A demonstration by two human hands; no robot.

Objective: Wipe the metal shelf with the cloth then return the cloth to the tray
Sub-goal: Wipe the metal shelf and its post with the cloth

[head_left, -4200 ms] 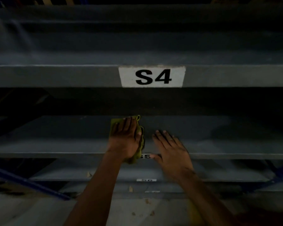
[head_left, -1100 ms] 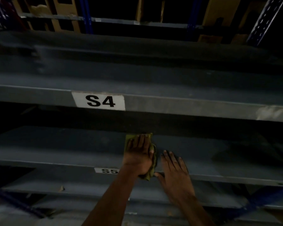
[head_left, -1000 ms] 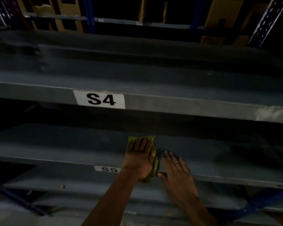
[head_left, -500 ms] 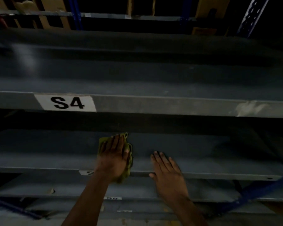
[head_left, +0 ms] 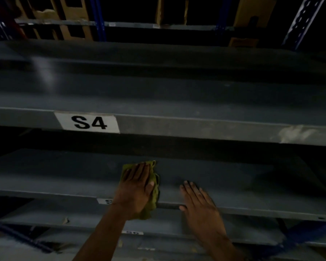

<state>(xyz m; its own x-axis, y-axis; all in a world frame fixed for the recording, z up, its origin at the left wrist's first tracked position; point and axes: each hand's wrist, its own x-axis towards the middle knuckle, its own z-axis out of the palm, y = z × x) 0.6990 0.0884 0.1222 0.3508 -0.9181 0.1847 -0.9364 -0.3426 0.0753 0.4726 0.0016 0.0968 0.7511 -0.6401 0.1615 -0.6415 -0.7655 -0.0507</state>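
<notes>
A folded green-yellow cloth (head_left: 153,199) lies on the grey metal shelf (head_left: 64,176) under the shelf marked S4. My left hand (head_left: 135,187) is pressed flat on top of the cloth, fingers pointing into the shelf, and the cloth's lower end hangs over the shelf's front edge. My right hand (head_left: 199,202) rests flat on the same shelf's front edge, a hand's width to the right of the cloth, holding nothing. No tray is in view.
The shelf above carries a white S4 label (head_left: 88,122) on its front lip. Lower shelves (head_left: 177,225) with small white labels stack below. Blue uprights (head_left: 301,21) and cardboard boxes (head_left: 73,17) stand at the back. The scene is dim.
My left hand has pushed the cloth slightly deeper into the shelf. My right hand stays on the front edge. The view has shifted, so the S4 label sits further right.
</notes>
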